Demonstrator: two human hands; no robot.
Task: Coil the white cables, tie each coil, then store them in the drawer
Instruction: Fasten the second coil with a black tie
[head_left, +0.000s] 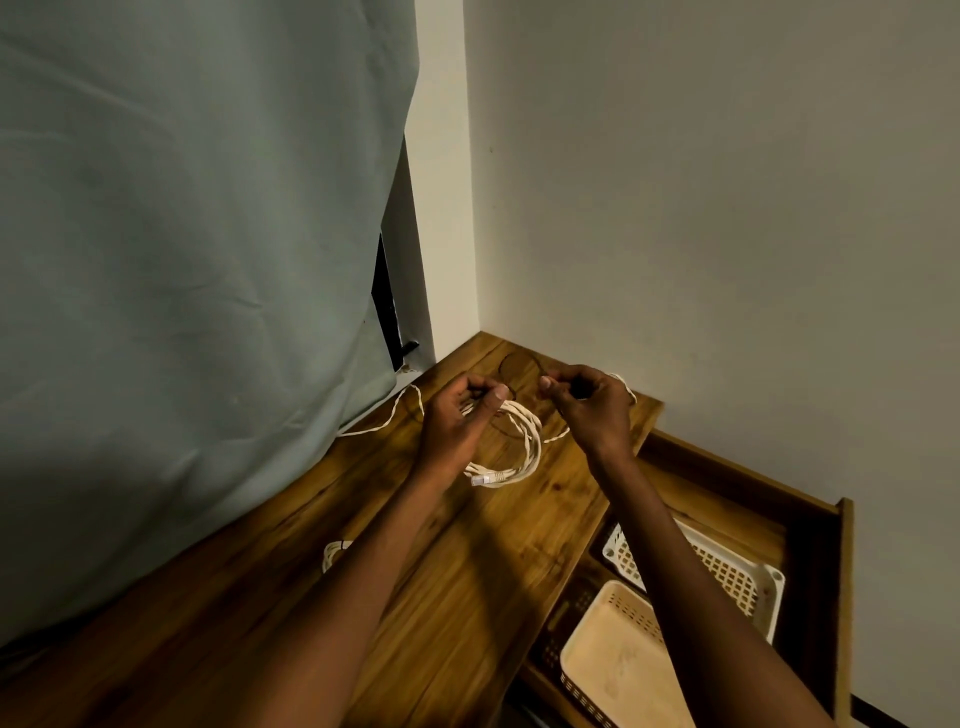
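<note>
Two bare hands work over the wooden worktop (467, 561). Left hand (457, 421) is curled closed around the top of a white cable coil (519, 441), whose loops hang below the fingers with a clear plug at the bottom. Right hand (592, 410), just beside it, pinches the cable's loose strand between thumb and fingertips. A second white coil (332, 553) lies nearer on the worktop, partly hidden by the left forearm. To the right, the open drawer (810, 545) holds a white basket (727, 571) and a beige basket (613, 660).

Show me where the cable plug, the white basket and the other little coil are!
cable plug (485, 478), head view, on the clear connector tip.
white basket (727, 571), head view, on its mesh floor.
small coil (332, 552), head view, on its visible loop.
</note>
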